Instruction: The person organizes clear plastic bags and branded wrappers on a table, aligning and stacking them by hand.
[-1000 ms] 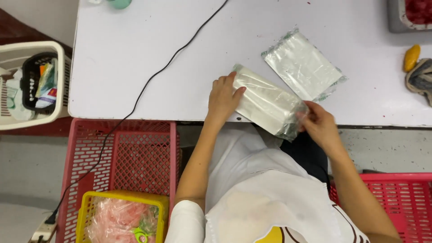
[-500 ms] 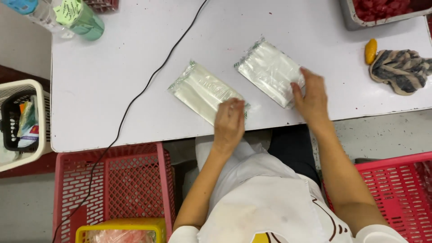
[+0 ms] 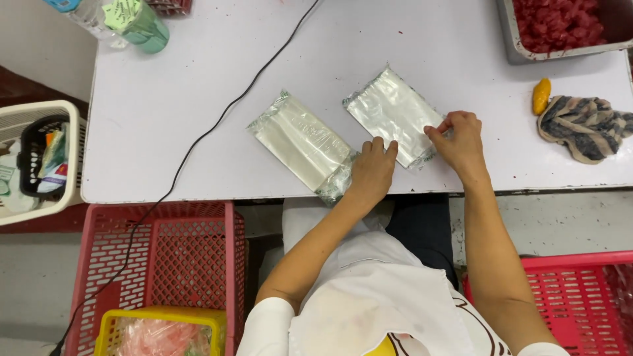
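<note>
The right hand [image 3: 463,140] pinches the near right edge of the right bag [image 3: 393,115] between thumb and fingers, closed on the plastic, while the left hand [image 3: 371,173] lies flat and open, holding nothing, its fingertips on the table [image 3: 198,99] between the two bags, beside the near end of the left bag [image 3: 302,146]. To do this well, I judge the flat hand should press its bag down so it does not slide, and the pinch should take only the top layer at the very edge, lifted gently so the thin film does not crease or tear. Both bags are clear, flat plastic pouches with a silvery sheen, lying side by side at an angle near the table's front edge, close but apart; the left one looks slightly fuller and whitish, with a crinkled near end. A black cable [image 3: 217,122] runs across the table to the left of them. Farther off sit a metal tray [image 3: 560,29] of red pieces at the top right, a striped cloth [image 3: 583,126] with a small yellow thing [image 3: 541,96] beside it, and a green bottle [image 3: 138,23] at the top left. Red baskets [image 3: 165,264] stand below the table.
</note>
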